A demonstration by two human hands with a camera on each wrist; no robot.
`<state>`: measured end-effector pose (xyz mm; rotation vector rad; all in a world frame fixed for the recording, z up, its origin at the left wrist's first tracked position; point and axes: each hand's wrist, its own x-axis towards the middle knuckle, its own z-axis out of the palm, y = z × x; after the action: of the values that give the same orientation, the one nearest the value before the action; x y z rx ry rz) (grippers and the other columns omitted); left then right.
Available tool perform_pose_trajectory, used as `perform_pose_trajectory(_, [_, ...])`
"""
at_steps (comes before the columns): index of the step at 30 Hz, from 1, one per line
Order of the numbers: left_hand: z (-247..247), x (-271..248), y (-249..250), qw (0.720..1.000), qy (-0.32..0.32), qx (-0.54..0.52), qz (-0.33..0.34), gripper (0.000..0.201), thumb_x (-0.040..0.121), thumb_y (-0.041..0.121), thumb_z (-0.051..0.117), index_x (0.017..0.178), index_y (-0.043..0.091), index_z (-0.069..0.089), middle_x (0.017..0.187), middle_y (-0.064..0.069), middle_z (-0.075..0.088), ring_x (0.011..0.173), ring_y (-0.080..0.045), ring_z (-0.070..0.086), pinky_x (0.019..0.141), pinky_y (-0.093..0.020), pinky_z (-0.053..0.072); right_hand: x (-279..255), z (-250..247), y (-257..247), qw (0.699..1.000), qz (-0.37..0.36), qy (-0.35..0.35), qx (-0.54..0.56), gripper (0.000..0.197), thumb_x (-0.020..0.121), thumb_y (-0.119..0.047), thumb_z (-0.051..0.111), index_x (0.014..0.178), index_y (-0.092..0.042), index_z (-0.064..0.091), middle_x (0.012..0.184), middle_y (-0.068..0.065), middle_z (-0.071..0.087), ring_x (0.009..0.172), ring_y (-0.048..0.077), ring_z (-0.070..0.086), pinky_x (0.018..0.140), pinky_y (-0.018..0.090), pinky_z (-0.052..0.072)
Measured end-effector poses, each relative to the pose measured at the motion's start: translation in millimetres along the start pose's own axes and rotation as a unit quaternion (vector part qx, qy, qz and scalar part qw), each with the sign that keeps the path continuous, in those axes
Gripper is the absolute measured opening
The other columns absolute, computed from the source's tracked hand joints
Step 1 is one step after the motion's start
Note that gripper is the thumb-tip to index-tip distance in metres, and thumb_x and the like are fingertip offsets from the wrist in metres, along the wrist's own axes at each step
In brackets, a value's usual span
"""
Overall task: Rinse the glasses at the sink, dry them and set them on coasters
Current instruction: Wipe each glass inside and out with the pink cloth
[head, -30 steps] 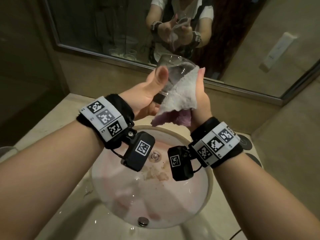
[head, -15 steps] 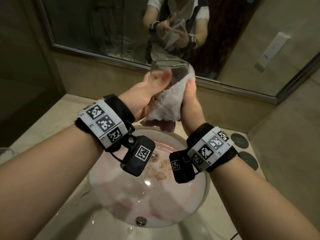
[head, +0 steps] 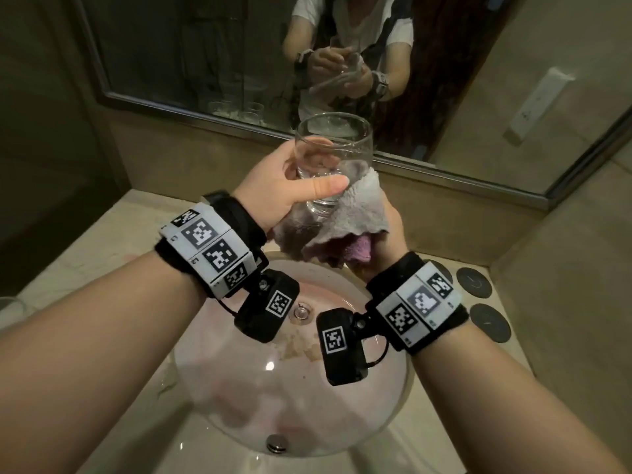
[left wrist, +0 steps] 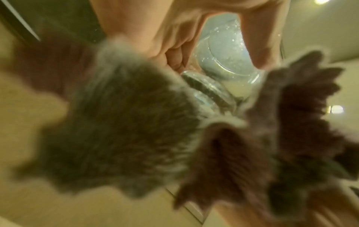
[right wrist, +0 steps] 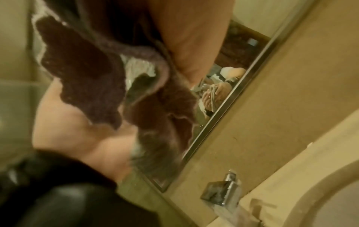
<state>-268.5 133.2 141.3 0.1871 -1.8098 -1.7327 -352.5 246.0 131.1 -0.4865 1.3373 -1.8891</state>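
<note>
A clear glass (head: 333, 155) is held mouth up above the sink basin (head: 393, 398). My left hand (head: 321, 165) grips its lower body, thumb in front and fingers behind. A grey-and-purple cloth (head: 355, 213) wraps the glass's base and right side, and my right hand (head: 391, 230) holds it from below with its fingers hidden in the folds. In the left wrist view the wet glass base (left wrist: 223, 61) shows between my thumb and the blurred cloth (left wrist: 126, 122). The right wrist view shows the cloth (right wrist: 87, 69) hanging under my palm. Two dark round coasters (head: 473, 282) (head: 490, 322) lie on the counter at right.
A mirror (head: 205, 46) runs along the back wall and reflects several glasses. The rim of another glass (head: 10, 306) shows at the far left edge. A chrome tap (right wrist: 223, 190) stands by the wall behind the basin. The drain (head: 301, 313) lies under my wrists.
The glass has come upright with its mouth now bare. The cloth slid down from its side to the base, and my left thumb shifted across the front of the glass.
</note>
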Motion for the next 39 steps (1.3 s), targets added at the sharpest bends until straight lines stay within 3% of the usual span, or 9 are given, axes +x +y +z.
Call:
perform_pose_trajectory(2, [-1,0,5,0.999,-0.015,0.031,0.004,0.051,0.060,0.023,0.082,0.103,0.025,0.054,0.098,0.010,0.064,0.092,0.005,0.061,0.087,-0.013,0.045,1,-2,-2,0.999,0.020,0.003,0.026,0.031,0.092,-0.023,0.048,0.113,-0.001,0.055,0.112,0.022,0.060,0.105,0.038,0.058,0.098,0.050,0.046])
perform_pose_trajectory(7, [-15,0,0,0.997,0.007,0.070,-0.004,0.053,0.060,0.041,0.077,0.106,0.031,0.052,0.104,0.008,0.060,0.104,-0.004,0.059,0.100,-0.029,0.043,7,-17,-3,0.997,0.047,-0.018,-0.062,0.033,0.101,-0.024,0.039,0.115,0.000,0.056,0.110,0.021,0.064,0.101,0.030,0.062,0.089,0.038,0.053])
perform_pose_trajectory(11, [-25,-7,-8,0.998,0.017,0.018,-0.055,0.062,0.051,0.044,0.081,0.105,0.033,0.054,0.102,0.007,0.060,0.106,-0.020,0.060,0.091,-0.040,0.050,8,-29,-27,0.970,-0.082,0.109,-0.199,0.032,0.096,-0.032,0.052,0.119,-0.010,0.051,0.110,0.007,0.065,0.097,0.017,0.066,0.086,0.036,0.054])
perform_pose_trajectory(16, [-22,-20,-17,0.991,-0.056,0.039,-0.119,0.082,0.042,0.047,0.085,0.114,0.028,0.050,0.106,-0.003,0.057,0.095,-0.020,0.063,0.077,-0.046,0.055,0,-14,-64,0.788,-0.390,0.043,-0.475,0.018,0.087,-0.014,0.062,0.103,-0.021,0.059,0.098,-0.014,0.053,0.089,-0.002,0.052,0.086,0.013,0.046])
perform_pose_trajectory(19, [-18,-22,-15,0.992,-0.052,0.011,-0.112,0.068,0.054,0.036,0.085,0.110,0.030,0.048,0.111,-0.006,0.057,0.086,-0.013,0.065,0.065,-0.037,0.058,-3,4,-64,0.694,-0.340,-0.053,-0.632,0.022,0.087,-0.027,0.065,0.107,-0.018,0.065,0.103,-0.009,0.044,0.096,0.005,0.044,0.082,0.004,0.035])
perform_pose_trajectory(25, [-33,-25,-13,0.993,-0.001,0.002,-0.116,0.061,0.049,0.048,0.080,0.100,0.031,0.049,0.107,0.000,0.061,0.091,-0.022,0.063,0.064,-0.031,0.052,-7,-6,-87,0.847,-0.061,-0.280,-0.447,0.061,0.075,-0.038,0.069,0.127,-0.031,0.040,0.134,-0.002,0.055,0.122,0.010,0.053,0.100,0.037,0.046])
perform_pose_trajectory(31, [-38,-24,-7,0.990,-0.031,-0.093,-0.103,0.088,0.027,0.048,0.091,0.101,0.020,0.054,0.089,0.005,0.069,0.082,-0.014,0.068,0.066,-0.025,0.055,-4,-8,-93,0.671,-0.290,-0.253,-0.634,0.031,0.082,-0.045,0.058,0.113,-0.041,0.055,0.124,-0.009,0.050,0.120,0.012,0.047,0.104,0.036,0.041])
perform_pose_trajectory(37, [-32,-25,-4,0.991,-0.037,-0.084,-0.096,0.089,0.029,0.057,0.089,0.102,0.020,0.055,0.102,-0.003,0.062,0.092,-0.020,0.064,0.079,-0.039,0.054,-7,0,-62,0.812,-0.267,-0.183,-0.486,0.022,0.093,-0.035,0.041,0.111,-0.042,0.050,0.106,-0.013,0.061,0.101,0.007,0.059,0.090,0.031,0.047])
perform_pose_trajectory(39, [-31,-25,-6,0.993,-0.031,-0.066,-0.092,0.084,0.031,0.057,0.088,0.101,0.022,0.057,0.104,-0.004,0.062,0.098,-0.023,0.062,0.084,-0.039,0.053,-12,4,-59,0.801,-0.261,-0.212,-0.495,0.024,0.090,-0.047,0.038,0.109,-0.038,0.049,0.108,-0.005,0.062,0.095,0.011,0.063,0.081,0.032,0.051])
